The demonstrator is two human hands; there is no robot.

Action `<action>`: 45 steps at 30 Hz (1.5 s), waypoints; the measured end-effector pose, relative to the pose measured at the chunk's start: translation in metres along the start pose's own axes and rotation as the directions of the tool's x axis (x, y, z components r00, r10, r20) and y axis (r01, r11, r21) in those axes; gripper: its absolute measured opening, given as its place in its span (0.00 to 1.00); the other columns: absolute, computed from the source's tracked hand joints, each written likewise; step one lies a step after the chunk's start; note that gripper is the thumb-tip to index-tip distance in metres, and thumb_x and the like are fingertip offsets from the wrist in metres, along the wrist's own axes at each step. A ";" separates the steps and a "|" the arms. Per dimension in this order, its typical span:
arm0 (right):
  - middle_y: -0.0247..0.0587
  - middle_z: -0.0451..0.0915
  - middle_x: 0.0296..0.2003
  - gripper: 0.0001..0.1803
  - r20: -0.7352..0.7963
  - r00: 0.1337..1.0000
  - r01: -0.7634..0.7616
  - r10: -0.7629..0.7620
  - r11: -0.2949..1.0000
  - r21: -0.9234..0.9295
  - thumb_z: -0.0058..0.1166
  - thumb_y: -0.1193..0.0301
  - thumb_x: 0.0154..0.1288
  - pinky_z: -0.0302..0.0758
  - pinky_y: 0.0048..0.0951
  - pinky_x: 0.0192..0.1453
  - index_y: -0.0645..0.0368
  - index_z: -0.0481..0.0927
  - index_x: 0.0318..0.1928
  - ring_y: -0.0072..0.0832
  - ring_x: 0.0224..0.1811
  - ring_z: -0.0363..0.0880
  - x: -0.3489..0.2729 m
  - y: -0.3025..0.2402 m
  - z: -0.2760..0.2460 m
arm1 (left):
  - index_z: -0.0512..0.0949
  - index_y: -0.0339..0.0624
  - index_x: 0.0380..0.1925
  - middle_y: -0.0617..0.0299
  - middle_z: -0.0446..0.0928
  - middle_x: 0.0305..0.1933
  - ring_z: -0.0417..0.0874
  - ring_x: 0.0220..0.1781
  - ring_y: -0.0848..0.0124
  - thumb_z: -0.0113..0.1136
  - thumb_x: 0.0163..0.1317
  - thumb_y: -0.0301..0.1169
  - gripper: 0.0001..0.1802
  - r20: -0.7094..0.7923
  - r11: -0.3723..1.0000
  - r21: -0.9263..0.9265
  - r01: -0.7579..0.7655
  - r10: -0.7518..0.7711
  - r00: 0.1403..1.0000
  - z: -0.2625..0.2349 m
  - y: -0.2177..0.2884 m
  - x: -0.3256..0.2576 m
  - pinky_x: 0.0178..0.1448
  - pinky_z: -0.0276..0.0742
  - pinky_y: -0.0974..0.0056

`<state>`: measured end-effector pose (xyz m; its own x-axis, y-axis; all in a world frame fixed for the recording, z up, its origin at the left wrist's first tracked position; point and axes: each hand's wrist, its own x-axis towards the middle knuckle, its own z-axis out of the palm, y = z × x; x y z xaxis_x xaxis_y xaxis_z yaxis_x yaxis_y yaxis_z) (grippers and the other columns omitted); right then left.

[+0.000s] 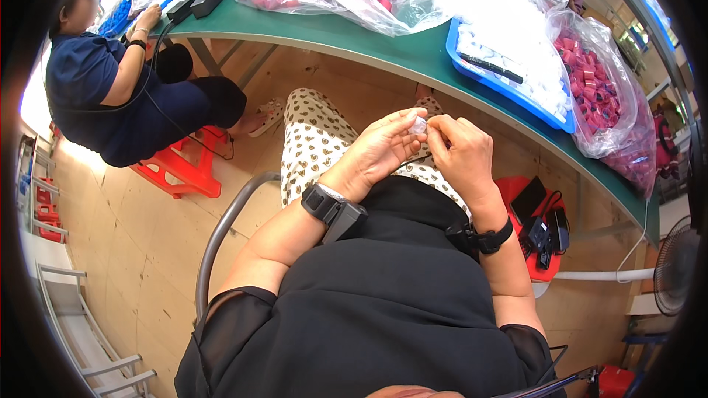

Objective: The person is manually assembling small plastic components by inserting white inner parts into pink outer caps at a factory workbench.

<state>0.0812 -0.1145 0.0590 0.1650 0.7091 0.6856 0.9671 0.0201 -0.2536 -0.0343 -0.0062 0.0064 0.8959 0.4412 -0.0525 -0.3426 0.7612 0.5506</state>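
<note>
Between both sets of fingertips, over the lap: small clear plastic piece [418, 125], pinched by left hand [380, 149] and right hand [461, 155] together. Probably mid-fitting; steady twist or press needed next. Beyond, green table [383, 48], blue tray [509, 88], bags of red caps [605, 96].

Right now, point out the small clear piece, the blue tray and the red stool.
small clear piece [419, 125]: head view, its middle, between both hands' fingertips.
blue tray [509, 92]: head view, its near rim.
red stool [184, 166]: head view, its seat.

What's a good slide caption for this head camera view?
Both hands pinch a small clear piece over the lap, beside a green table.
</note>
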 end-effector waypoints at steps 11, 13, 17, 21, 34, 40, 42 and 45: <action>0.35 0.76 0.19 0.05 0.023 0.999 0.023 -0.023 0.999 -0.035 0.57 0.71 0.56 0.72 0.33 0.26 0.55 0.77 0.25 0.32 0.24 0.77 -0.001 0.001 0.001 | 0.75 0.38 0.48 0.64 0.78 0.41 0.78 0.40 0.76 0.59 0.64 0.32 0.15 -0.019 0.995 0.100 -0.016 0.018 1.000 0.004 0.002 -0.001 0.48 0.75 0.71; 0.36 0.76 0.20 0.05 0.036 0.999 0.029 -0.027 0.998 -0.049 0.57 0.71 0.57 0.72 0.33 0.27 0.55 0.77 0.26 0.32 0.25 0.77 -0.002 0.003 0.002 | 0.75 0.38 0.48 0.65 0.78 0.40 0.79 0.39 0.77 0.61 0.62 0.32 0.15 -0.015 0.987 0.160 -0.026 0.028 0.999 0.004 0.003 -0.001 0.48 0.76 0.71; 0.37 0.77 0.22 0.05 0.036 0.999 -0.031 0.030 0.999 0.033 0.58 0.71 0.57 0.73 0.35 0.29 0.56 0.78 0.27 0.34 0.26 0.77 -0.002 0.002 0.003 | 0.75 0.37 0.48 0.64 0.78 0.40 0.79 0.40 0.77 0.61 0.62 0.32 0.16 -0.035 0.990 0.143 -0.017 0.023 0.999 0.005 0.004 -0.002 0.48 0.76 0.71; 0.39 0.77 0.22 0.04 0.102 0.991 -0.096 0.089 0.993 0.072 0.57 0.71 0.58 0.73 0.37 0.30 0.57 0.78 0.29 0.36 0.26 0.77 -0.001 -0.002 -0.001 | 0.74 0.38 0.49 0.63 0.78 0.40 0.79 0.41 0.76 0.61 0.62 0.32 0.16 -0.053 0.996 0.089 -0.024 0.029 0.998 0.003 0.004 -0.002 0.50 0.76 0.71; 0.42 0.77 0.24 0.07 0.213 0.956 -0.251 0.199 0.935 0.250 0.55 0.70 0.61 0.73 0.34 0.32 0.60 0.76 0.32 0.35 0.26 0.77 -0.003 0.002 0.003 | 0.73 0.38 0.50 0.63 0.78 0.41 0.79 0.42 0.76 0.62 0.62 0.30 0.18 -0.069 0.997 0.061 -0.043 0.047 0.997 0.005 0.002 -0.001 0.50 0.76 0.70; 0.44 0.76 0.27 0.08 0.473 0.820 -0.521 0.324 0.764 0.380 0.52 0.71 0.65 0.71 0.29 0.35 0.63 0.72 0.35 0.28 0.27 0.72 -0.001 0.010 -0.002 | 0.74 0.37 0.47 0.64 0.78 0.39 0.79 0.41 0.77 0.63 0.60 0.29 0.16 -0.078 0.998 0.058 -0.040 0.044 0.996 0.003 0.004 -0.002 0.49 0.77 0.71; 0.43 0.76 0.27 0.07 0.464 0.825 -0.502 0.324 0.797 0.337 0.51 0.72 0.66 0.70 0.29 0.34 0.64 0.72 0.35 0.27 0.27 0.71 -0.001 0.011 -0.001 | 0.75 0.38 0.46 0.64 0.78 0.39 0.79 0.41 0.77 0.63 0.60 0.29 0.15 -0.066 0.997 0.072 -0.022 0.027 0.997 0.001 0.002 -0.002 0.49 0.77 0.71; 0.42 0.76 0.26 0.08 0.467 0.826 -0.498 0.316 0.797 0.341 0.52 0.70 0.66 0.70 0.29 0.34 0.64 0.72 0.35 0.26 0.27 0.71 -0.001 0.007 -0.001 | 0.76 0.38 0.43 0.64 0.78 0.38 0.79 0.40 0.77 0.63 0.60 0.30 0.13 -0.055 0.996 0.089 0.001 0.004 0.998 0.002 0.001 -0.002 0.48 0.77 0.71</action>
<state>0.0878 -0.1158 0.0579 0.3515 0.9211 0.1673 0.6231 -0.0968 -0.7761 -0.0362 -0.0071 0.0089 0.8775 0.4698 -0.0961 -0.3152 0.7161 0.6228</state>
